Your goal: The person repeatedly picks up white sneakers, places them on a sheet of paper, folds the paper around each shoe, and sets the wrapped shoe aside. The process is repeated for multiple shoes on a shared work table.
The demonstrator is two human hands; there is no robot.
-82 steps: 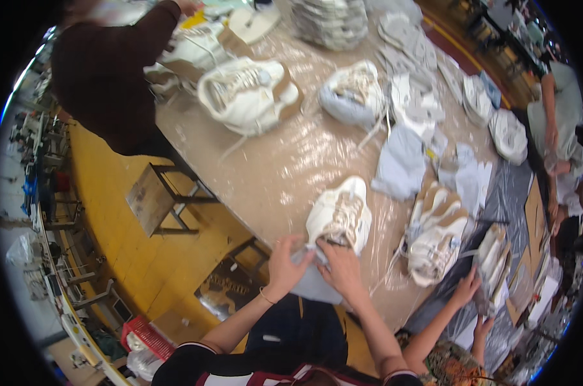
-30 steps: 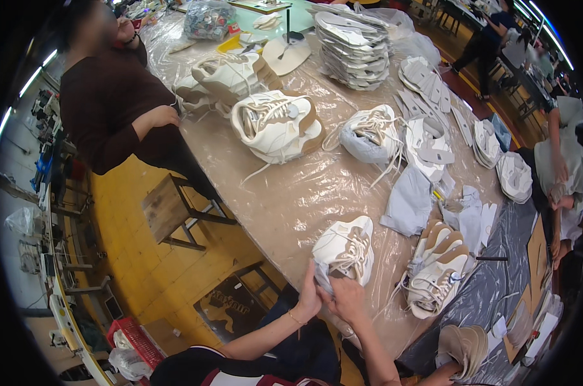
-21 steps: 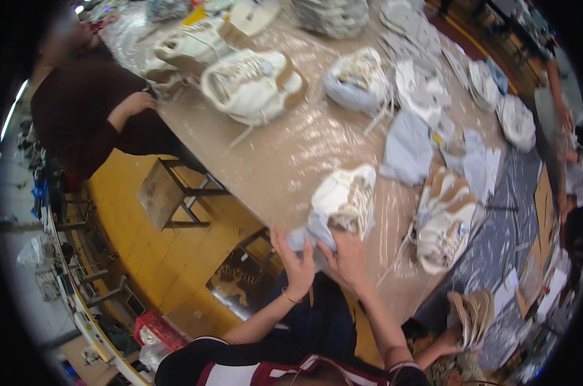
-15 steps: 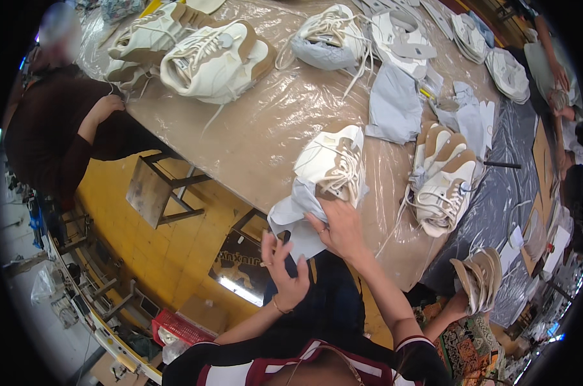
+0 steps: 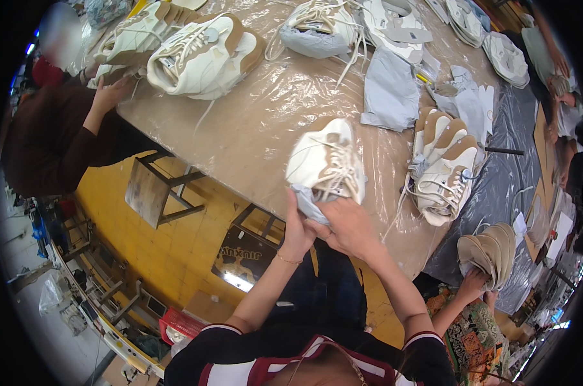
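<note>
Head view: my left hand [image 5: 299, 226] and right hand [image 5: 344, 226] both grip a white laced shoe upper [image 5: 325, 168], held up over the near edge of the table [image 5: 259, 122]. More uppers [image 5: 444, 168] lie finished to the right; this one looks still in work.

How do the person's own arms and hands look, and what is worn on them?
Both forearms are bare, and the left hand and right hand wear no gloves. The left wrist carries a thin gold-coloured bracelet. The short sleeves are dark, each ending in a white band at the cuff, and the top shows dark red with white stripes near the chest. No watch or rings can be made out.
</note>
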